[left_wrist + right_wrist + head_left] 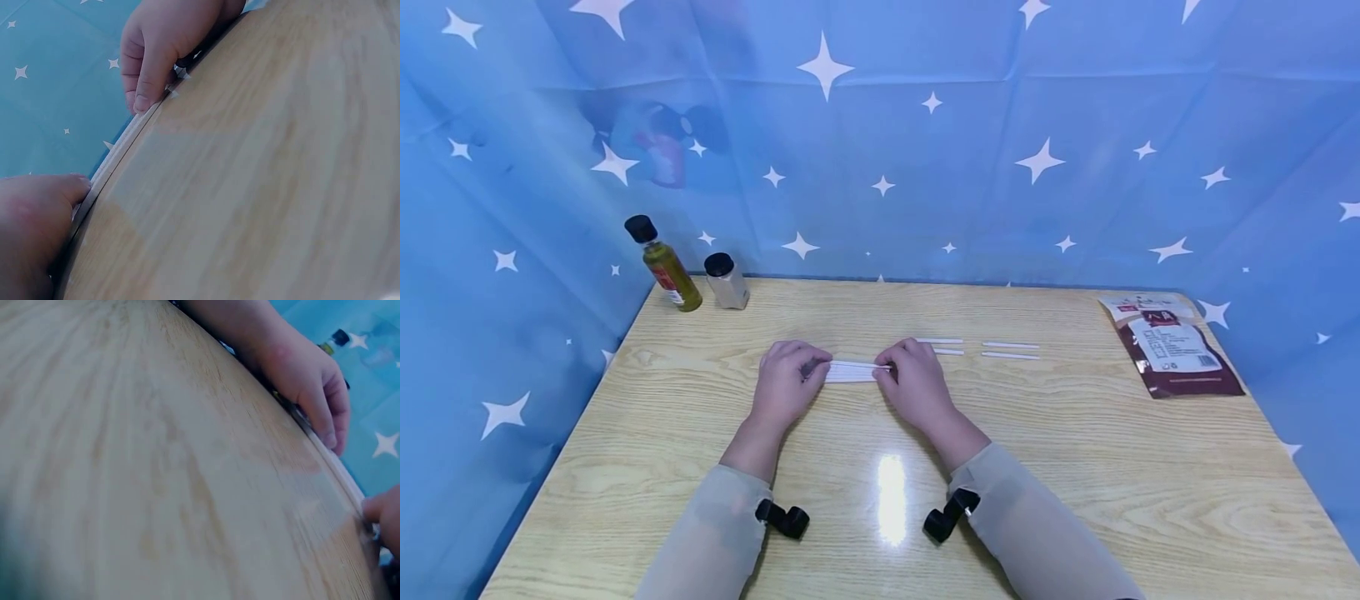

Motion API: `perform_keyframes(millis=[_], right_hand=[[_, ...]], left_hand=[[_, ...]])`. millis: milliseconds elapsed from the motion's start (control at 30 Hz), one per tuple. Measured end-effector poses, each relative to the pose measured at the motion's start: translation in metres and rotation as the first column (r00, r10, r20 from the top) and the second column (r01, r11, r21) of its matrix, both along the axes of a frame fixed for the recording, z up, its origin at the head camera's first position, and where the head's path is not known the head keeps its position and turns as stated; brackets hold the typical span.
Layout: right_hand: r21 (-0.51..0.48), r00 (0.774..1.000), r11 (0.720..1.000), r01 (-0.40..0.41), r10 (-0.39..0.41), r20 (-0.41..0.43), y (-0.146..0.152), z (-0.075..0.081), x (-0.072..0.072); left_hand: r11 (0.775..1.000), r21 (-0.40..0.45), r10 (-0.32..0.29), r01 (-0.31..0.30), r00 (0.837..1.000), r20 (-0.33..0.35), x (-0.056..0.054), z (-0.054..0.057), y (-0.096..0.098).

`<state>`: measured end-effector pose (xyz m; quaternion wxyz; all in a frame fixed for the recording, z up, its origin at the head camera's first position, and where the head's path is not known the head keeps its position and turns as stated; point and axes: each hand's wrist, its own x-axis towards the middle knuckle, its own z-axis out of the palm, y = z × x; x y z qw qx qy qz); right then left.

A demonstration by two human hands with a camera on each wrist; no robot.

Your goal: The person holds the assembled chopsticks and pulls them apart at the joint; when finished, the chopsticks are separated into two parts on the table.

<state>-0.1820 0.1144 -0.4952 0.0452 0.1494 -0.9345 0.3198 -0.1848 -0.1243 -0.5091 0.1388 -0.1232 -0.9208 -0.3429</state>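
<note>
Your left hand [782,382] and right hand [917,385] pinched a bundle of slim white sticks [850,372]. Right of your right fingers [895,352], four loose sticks [1010,356] lay on the wood-grained desk [1075,475].

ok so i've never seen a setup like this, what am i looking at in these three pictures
There's no robot here, just a person's bare hands: the left hand and the right hand. The wide picture comes from a camera on the head, looking forward and down. The other two come from the left wrist camera and right wrist camera, low over the table. Both hands hold thin white sticks between them. To the right lie some loose sticks and, farther over, a printed packet. At the back left stand a bottle and a black-lidded jar.
</note>
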Motion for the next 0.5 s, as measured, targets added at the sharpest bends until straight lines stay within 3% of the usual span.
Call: perform_keyframes(millis=[500], right_hand=[[-0.044,0.998,0.999,0.003,-0.006,-0.069,0.0008,-0.0058,-0.0012]], left_hand=[[0.999,0.033,-0.001,0.002,1.000,-0.008,0.0009,0.0024,-0.0002]])
